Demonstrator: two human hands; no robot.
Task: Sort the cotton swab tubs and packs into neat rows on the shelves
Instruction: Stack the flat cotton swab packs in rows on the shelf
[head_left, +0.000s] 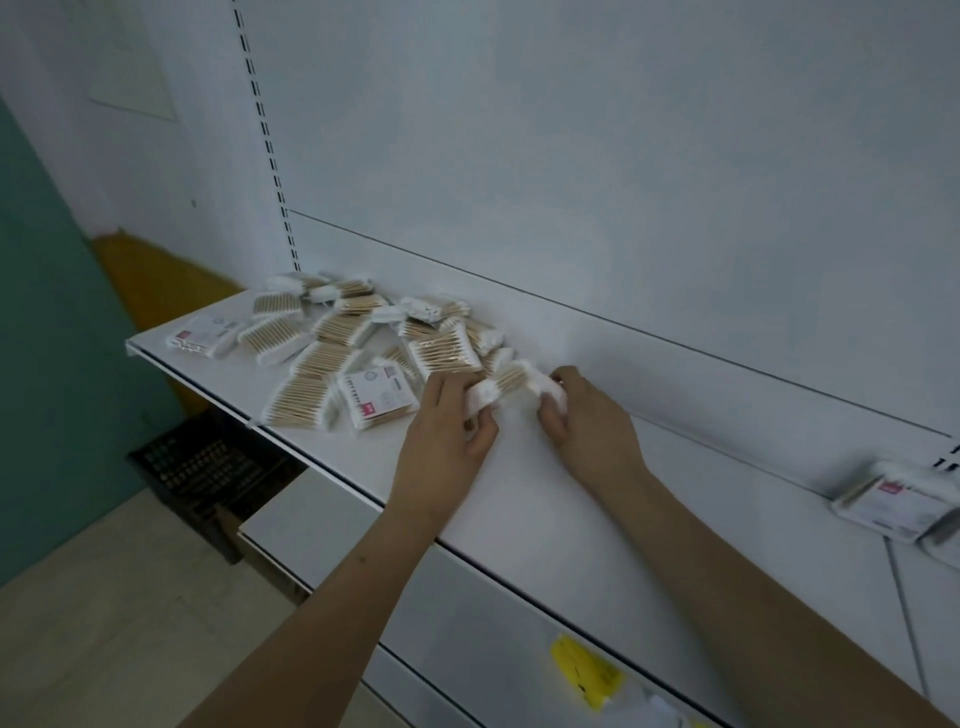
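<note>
From your head camera, both of your hands meet at the centre of the frame over the white shelf (519, 493). Your left hand (447, 415) curls its fingers round the left end of a cotton swab pack (506, 384), and your right hand (582, 415) pinches the pack's right end, so the pack spans the gap between them just above the shelf surface. Its wooden sticks show in the middle, white cotton tips at either end.

Just left of your hands and up toward the centre left of the frame lies a loose pile of swab packs (337, 343), overlapping at all angles. A few in the pile show printed labels with a red mark, one of them a labelled pack (376, 397) just beside your left hand.

At the right edge of the frame, well apart from the pile, more labelled packs (883, 501) lie against the back panel.

In the lower left, below the shelf, you can see a dark crate (208, 467) on the floor. A yellow tag (584, 670) sits on a lower shelf at the bottom right.
</note>
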